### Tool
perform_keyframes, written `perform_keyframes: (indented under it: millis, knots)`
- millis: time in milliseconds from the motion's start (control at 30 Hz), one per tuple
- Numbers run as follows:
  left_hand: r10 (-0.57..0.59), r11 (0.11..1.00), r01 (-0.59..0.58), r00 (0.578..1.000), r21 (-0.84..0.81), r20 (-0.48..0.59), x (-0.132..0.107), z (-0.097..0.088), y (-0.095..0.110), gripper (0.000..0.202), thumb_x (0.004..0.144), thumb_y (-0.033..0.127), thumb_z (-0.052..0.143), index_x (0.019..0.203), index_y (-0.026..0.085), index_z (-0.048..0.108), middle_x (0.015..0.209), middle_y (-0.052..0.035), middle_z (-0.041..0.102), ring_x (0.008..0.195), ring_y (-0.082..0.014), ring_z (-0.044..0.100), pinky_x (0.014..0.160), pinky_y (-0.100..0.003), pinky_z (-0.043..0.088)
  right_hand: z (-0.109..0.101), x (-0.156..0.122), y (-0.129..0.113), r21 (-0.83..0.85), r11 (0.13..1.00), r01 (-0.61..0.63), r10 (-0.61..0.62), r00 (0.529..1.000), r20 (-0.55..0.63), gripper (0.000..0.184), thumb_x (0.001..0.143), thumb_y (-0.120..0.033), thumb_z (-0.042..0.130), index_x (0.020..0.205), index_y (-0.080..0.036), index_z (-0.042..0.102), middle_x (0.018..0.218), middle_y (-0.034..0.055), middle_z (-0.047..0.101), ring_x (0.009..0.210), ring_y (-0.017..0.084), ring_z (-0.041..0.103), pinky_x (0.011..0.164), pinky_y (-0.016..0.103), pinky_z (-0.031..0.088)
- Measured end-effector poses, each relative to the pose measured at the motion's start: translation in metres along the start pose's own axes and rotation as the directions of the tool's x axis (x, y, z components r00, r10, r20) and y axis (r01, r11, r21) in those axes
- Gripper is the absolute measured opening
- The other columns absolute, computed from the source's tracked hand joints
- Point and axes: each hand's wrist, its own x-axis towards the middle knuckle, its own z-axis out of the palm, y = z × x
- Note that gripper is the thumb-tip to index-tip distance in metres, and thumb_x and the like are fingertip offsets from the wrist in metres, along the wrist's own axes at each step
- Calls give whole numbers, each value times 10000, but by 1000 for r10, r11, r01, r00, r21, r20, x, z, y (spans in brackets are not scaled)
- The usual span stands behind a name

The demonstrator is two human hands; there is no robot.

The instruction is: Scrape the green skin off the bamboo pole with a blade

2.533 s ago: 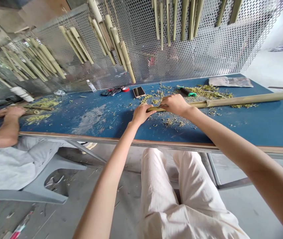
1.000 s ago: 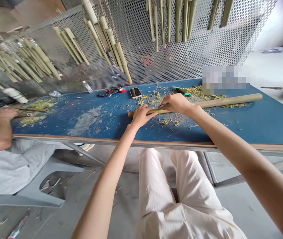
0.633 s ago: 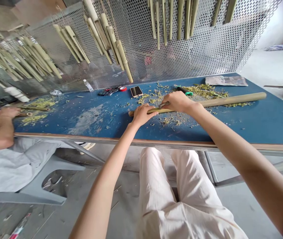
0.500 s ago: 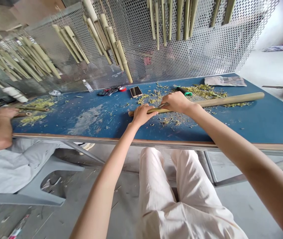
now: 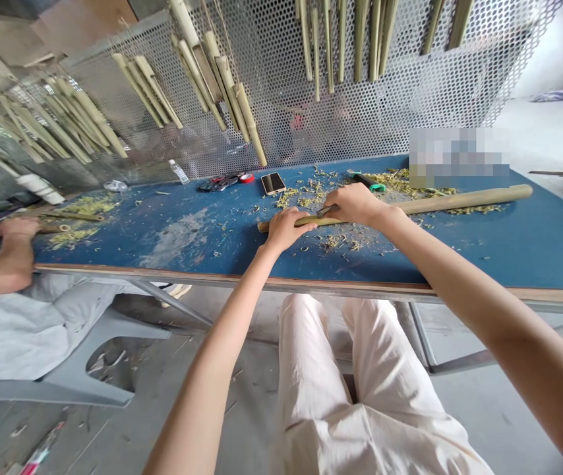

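Note:
A long bamboo pole [image 5: 469, 199] lies across the blue table, its left end just past my left hand. My left hand [image 5: 284, 231] is wrapped over the pole near that end, thumb along its near side. My right hand [image 5: 353, 203] is closed on a small metal blade tool [image 5: 325, 211], whose edge rests against the pole just right of my left hand; its handle is hidden in my fist. Yellow-green shavings [image 5: 341, 243] lie around the pole on both sides.
A black-and-green-handled tool [image 5: 368, 183] lies behind my right hand. Farther left are a phone [image 5: 273, 184], red tape [image 5: 246, 178] and a small bottle [image 5: 178, 171]. Bamboo pieces [image 5: 249, 122] hang on the perforated metal screen [image 5: 281, 86]. A co-worker's hands [image 5: 19, 227] hold bamboo at far left.
The whole view has shifted slightly, so things sit a little farther right. Both hands keep their grips on the pole and blade tool, with hardly any movement along the pole.

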Motion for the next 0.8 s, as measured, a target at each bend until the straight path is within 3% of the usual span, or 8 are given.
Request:
perform_keyframes:
  millis: [200, 433, 667, 800]
  knots:
    - [-29, 1000, 29, 1000, -11, -6, 1, -1, 0, 318, 893, 524, 705, 927, 219, 789, 928, -67, 723, 917, -252, 659, 754, -309, 435, 1, 10, -31, -19, 999, 34, -34, 999, 5, 284, 962, -234, 510, 969, -175, 788, 1034, 128, 741, 918, 256, 626, 677, 342, 321]
    - [-23, 996, 22, 1000, -83, -11, 0, -2, 1, 273, 862, 490, 753, 960, 237, 786, 925, -39, 717, 889, -221, 658, 746, -305, 435, -5, -4, 0, -23, 999, -46, 47, 998, 51, 213, 939, -305, 609, 954, -206, 797, 864, 81, 742, 800, 237, 640, 657, 321, 334]
    - [-115, 993, 114, 993, -13, -16, 2, 1, 3, 314, 821, 509, 782, 782, 203, 725, 891, -58, 680, 860, -236, 633, 720, -315, 412, -2, 11, -41, -41, 996, 75, -75, 997, -1, 257, 957, -197, 536, 941, -154, 789, 1008, 143, 751, 914, 253, 649, 670, 325, 348]
    - [-98, 994, 97, 995, -42, -11, 1, -1, 2, 307, 830, 522, 769, 834, 217, 740, 895, -42, 673, 848, -223, 623, 701, -309, 392, -3, 6, -31, -46, 998, 35, -33, 999, 37, 215, 944, -226, 572, 912, -182, 781, 937, 112, 752, 838, 229, 642, 662, 322, 333]
